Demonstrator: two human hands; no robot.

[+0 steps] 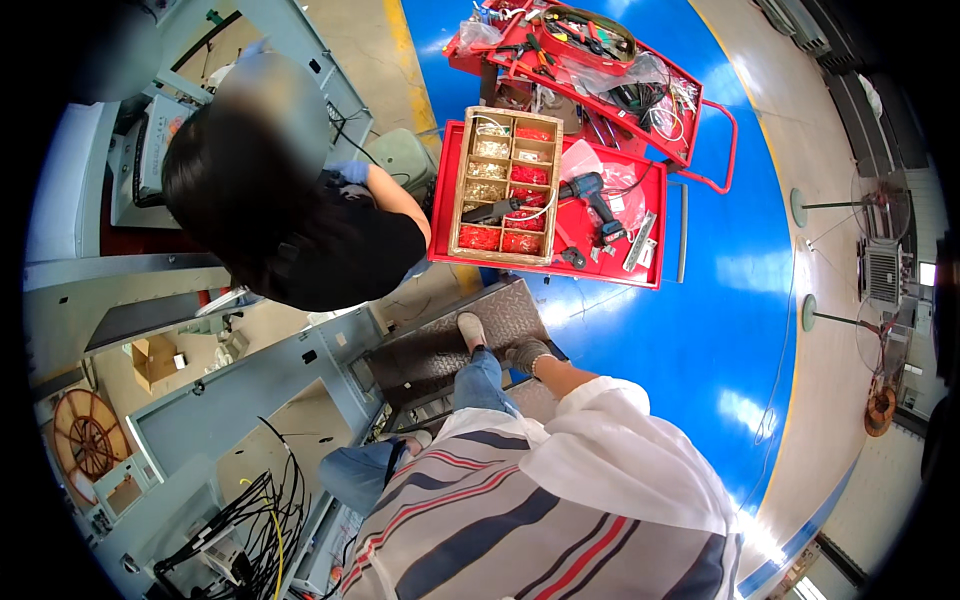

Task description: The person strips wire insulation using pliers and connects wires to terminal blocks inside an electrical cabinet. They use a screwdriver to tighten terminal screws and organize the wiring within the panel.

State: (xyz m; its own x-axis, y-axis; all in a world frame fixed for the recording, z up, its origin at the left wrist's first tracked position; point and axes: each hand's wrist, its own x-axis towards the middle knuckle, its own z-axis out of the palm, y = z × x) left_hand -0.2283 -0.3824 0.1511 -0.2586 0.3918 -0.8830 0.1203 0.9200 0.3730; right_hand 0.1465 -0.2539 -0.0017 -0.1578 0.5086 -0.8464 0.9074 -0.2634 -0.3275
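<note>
My right hand [527,355], in a dark grey glove with a beaded band at the wrist, hangs low beside my jeans-clad leg [482,378]. Below it is a patterned metal step [505,309], where one of my light shoes [470,328] rests. The glove is small and dark here, so its fingers cannot be made out, nor anything in them. My left hand is out of sight. Ahead, on a red cart [445,185], stands a wooden compartment box [460,180] of red and metallic small parts. A cordless drill [597,205] lies beside it.
A co-worker in a black shirt [340,255] and blue gloves [350,171] leans at a grey cabinet at left. Black cables [250,520] spill from a cabinet frame [240,400] lower left. A second red cart [683,150] holds tools. Stand fans [835,206] are at right.
</note>
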